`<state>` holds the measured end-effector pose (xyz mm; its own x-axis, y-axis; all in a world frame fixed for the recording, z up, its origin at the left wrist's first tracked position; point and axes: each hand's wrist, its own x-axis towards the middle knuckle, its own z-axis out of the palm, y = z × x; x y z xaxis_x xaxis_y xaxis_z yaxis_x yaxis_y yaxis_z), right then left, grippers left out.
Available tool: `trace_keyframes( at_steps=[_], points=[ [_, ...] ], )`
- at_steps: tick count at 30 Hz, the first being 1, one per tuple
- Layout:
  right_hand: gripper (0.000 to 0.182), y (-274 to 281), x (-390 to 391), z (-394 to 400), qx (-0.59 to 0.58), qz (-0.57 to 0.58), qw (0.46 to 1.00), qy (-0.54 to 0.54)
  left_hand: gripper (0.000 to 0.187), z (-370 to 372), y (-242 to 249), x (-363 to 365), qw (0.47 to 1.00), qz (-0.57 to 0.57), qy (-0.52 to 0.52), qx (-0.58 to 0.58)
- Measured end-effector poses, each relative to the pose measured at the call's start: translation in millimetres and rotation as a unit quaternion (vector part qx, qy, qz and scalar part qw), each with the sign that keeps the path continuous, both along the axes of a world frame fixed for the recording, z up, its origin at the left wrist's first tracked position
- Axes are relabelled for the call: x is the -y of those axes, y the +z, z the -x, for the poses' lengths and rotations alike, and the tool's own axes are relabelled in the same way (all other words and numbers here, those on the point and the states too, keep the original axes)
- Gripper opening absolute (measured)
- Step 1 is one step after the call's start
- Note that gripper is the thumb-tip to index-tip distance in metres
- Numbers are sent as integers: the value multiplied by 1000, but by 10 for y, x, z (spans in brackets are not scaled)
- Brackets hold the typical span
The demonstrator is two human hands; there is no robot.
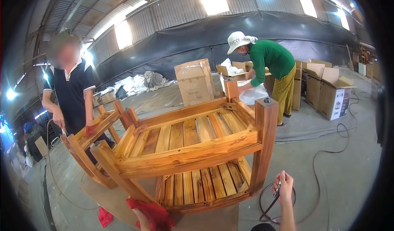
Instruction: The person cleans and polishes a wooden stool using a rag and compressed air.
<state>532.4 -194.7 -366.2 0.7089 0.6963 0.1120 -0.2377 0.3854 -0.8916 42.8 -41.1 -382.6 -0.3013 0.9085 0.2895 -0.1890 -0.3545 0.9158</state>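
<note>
A slatted wooden bench [188,155] with varnished legs stands in front of me, a dark foot cap on the end of its near right leg. My left hand [142,219] is closed on a red cloth [154,214] at the lower left of the bench, partly covered by the cloth. To the right of the bench, my right hand [285,188] is wrapped round an air blow gun [278,187], mostly hidden by the fingers. A dark hose [266,211] runs from it and loops on the floor.
At left, a person [69,83] works over another wooden frame [82,157] with a red cloth. A person in green [273,63] bends among open cardboard boxes [328,87]. A tall carton [195,83] stands behind the bench. Another red cloth [105,217] lies on the floor.
</note>
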Motion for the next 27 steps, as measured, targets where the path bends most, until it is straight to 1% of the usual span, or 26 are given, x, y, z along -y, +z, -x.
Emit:
trace_keyframes(
  at_steps=[3,5,7,9,10,11,12,13,14,15,17,18,19,21,23,25,27],
  points=[
    [41,260,-171,-72,141,83,986,-19,28,82,-126,-101,999,-5,14,31],
    [41,317,-259,-140,118,81,987,77,29,243,-225,-272,998,-25,45,48],
    [43,193,-354,-168,94,92,976,171,29,387,-284,-465,997,-30,64,37],
    [46,25,-433,-334,76,111,959,251,24,463,-242,-443,999,14,46,-7],
    [52,15,-449,-411,93,122,953,262,27,538,-386,-435,997,6,62,-34],
    [53,-9,-443,-463,89,125,952,264,32,604,-547,-457,995,-3,76,-63],
    [53,14,-433,-474,85,125,953,264,37,608,-521,-409,992,-14,86,-92],
    [54,38,-444,-501,82,124,954,260,32,618,-505,-347,992,2,71,-107],
    [56,14,-442,-546,82,99,953,274,28,533,-257,-147,991,15,57,-120],
    [59,75,-454,-550,88,105,950,282,24,475,-71,-11,990,27,42,-133],
    [65,229,-367,-514,97,112,944,296,26,483,28,90,982,31,84,-164],
    [66,365,-312,-484,122,112,941,295,27,495,132,189,977,34,104,-183],
    [66,529,-243,-426,127,135,943,276,28,544,271,314,971,43,111,-209],
    [66,1009,-135,-232,136,182,945,237,30,631,821,604,956,61,123,-258],
    [63,1415,-167,-227,150,197,933,260,33,620,1595,817,960,105,101,-240],
    [52,1846,-299,-148,147,237,924,263,38,789,1985,824,962,78,46,-259],
    [53,2119,-439,-50,160,255,901,313,40,946,2217,759,957,129,20,-258]
  ],
)
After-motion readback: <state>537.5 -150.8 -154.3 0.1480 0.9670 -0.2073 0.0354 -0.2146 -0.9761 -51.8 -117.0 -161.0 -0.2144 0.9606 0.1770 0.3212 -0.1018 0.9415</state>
